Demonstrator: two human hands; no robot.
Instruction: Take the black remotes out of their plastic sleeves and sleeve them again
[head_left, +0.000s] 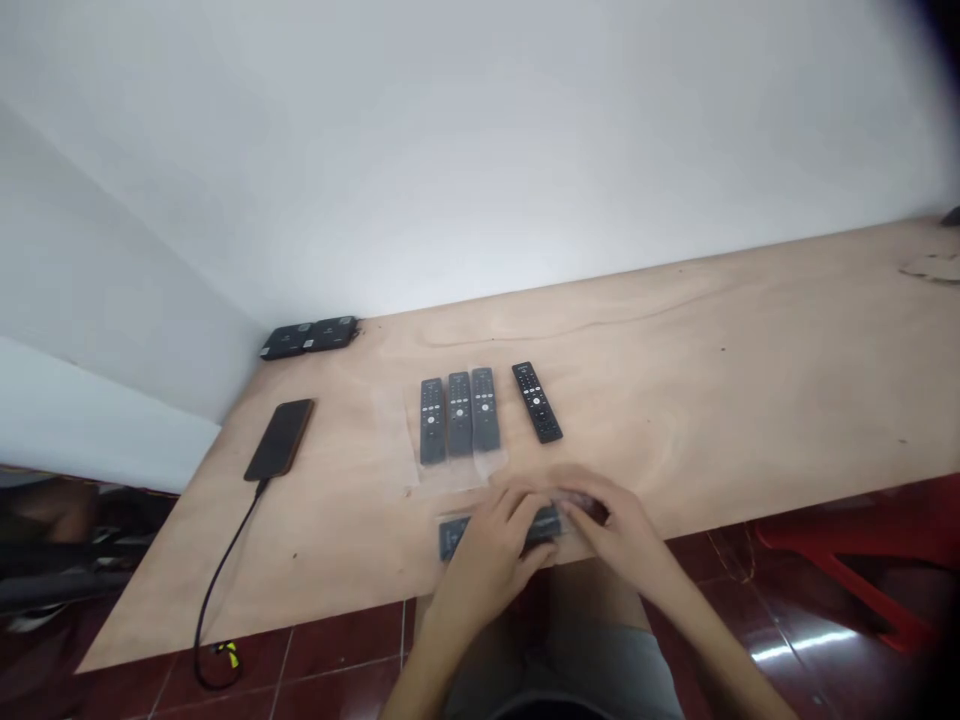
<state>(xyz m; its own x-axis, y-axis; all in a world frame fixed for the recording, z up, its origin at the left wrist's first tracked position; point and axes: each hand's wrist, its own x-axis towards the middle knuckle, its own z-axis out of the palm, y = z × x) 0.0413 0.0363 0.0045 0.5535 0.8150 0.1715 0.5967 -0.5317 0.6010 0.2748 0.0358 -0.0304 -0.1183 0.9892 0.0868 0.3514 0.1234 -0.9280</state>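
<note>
A dark remote control (452,538) in clear plastic film lies sideways near the table's front edge. My left hand (491,550) is laid across it, fingers bent over the middle and thumb along the near side. At the remote's right end, my right hand (619,520) pinches the clear plastic wrap; its fingertips are partly hidden. Just beyond my hands, three film-covered remotes (460,415) lie side by side, pointing away from me. To their right, a bare black remote (537,402) with white buttons lies slightly slanted.
A phone (280,440) with a black cable (225,560) lies on the left of the wooden table (712,400). Two black boxes (309,338) sit in the back left corner by the wall. A red chair (847,550) stands at the right, beyond the front edge.
</note>
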